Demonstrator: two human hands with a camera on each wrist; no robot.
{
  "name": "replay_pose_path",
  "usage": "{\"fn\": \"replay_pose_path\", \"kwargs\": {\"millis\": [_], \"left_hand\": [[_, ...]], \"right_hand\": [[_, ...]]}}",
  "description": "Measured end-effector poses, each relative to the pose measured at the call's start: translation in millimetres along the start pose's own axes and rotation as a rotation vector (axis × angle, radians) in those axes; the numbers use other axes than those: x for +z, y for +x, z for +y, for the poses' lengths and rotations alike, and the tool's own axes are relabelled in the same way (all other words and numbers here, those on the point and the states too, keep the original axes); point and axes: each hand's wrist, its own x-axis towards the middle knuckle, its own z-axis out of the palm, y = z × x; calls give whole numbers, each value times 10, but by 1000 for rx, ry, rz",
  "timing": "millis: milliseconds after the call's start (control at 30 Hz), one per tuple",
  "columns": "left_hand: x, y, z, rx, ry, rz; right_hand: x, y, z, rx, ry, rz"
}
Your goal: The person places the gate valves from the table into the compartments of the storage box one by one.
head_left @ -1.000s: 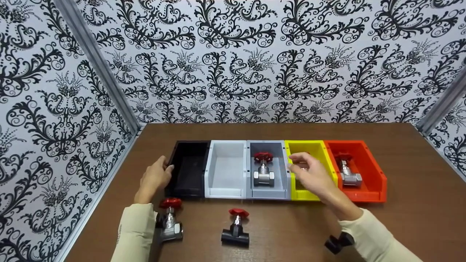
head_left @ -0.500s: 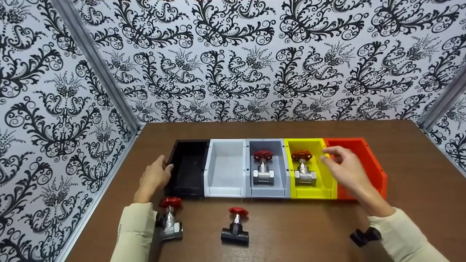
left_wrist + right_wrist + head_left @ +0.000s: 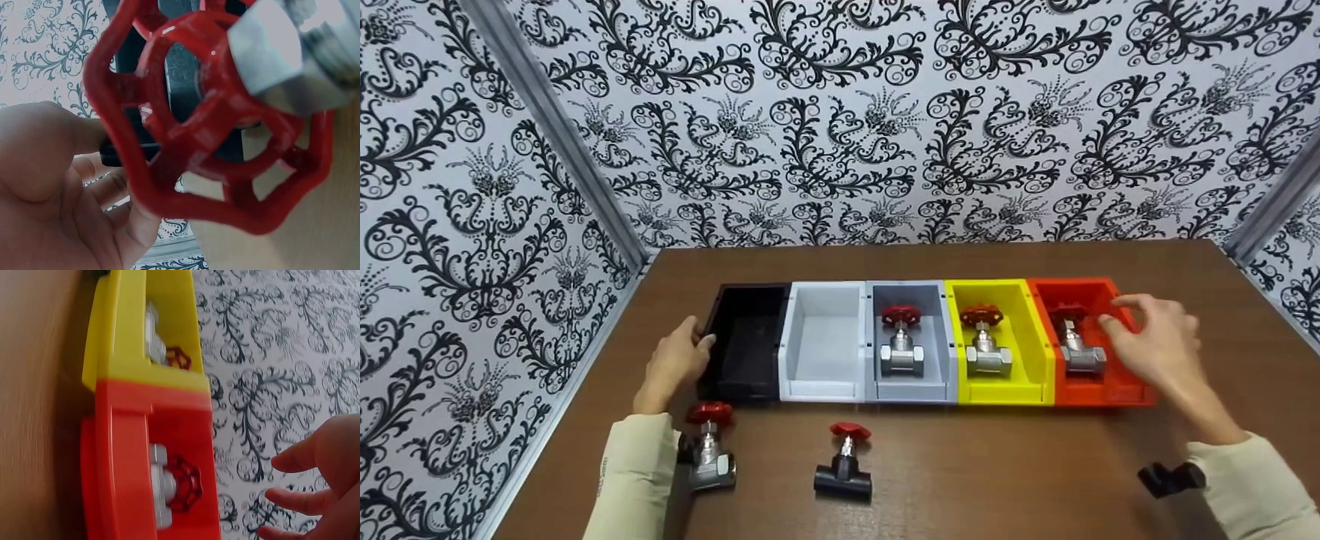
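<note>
At the left end of a row of bins, my left hand (image 3: pixel 671 364) holds the side rim of the black bin (image 3: pixel 746 349). In the left wrist view its thumb lies on the black edge (image 3: pixel 109 153) and the fingers curl on the other side. My right hand (image 3: pixel 1166 345) hovers by the right wall of the red bin (image 3: pixel 1129 386), fingers spread and holding nothing. Inside the red bin lies a metal valve with a red handwheel (image 3: pixel 1082 356). Similar valves lie in the yellow bin (image 3: pixel 1011 394) and the grey bin (image 3: pixel 913 392).
The white bin (image 3: pixel 825 345) holds nothing visible. In front of the row stand a metal valve with a red handwheel (image 3: pixel 711 457), close to the left sleeve, and a black-bodied valve (image 3: pixel 844 476). A patterned wall (image 3: pixel 840 150) rises behind the brown table (image 3: pixel 975 465).
My right hand has moved right, from over the yellow bin across the red bin to its right side, uncovering the valves in both. My left hand has stayed at the black bin.
</note>
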Motion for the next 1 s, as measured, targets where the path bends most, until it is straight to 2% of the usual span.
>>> {"fn": "replay_pose_path", "kwargs": {"millis": [233,600,833,1000], "left_hand": [[5,-3,-1,2,-5,0],[-12,1,10,-23,2,-30],[-10,9,7,-13,0,-28],[-7,5,3,-7,-8,-22]], "right_hand": [[-92,1,207,37,-45,-69],[-196,1,399,34,-50,-234],[-191,-24,465,-19,-88,-185],[-214,-28,489,25,-106,-216]]}}
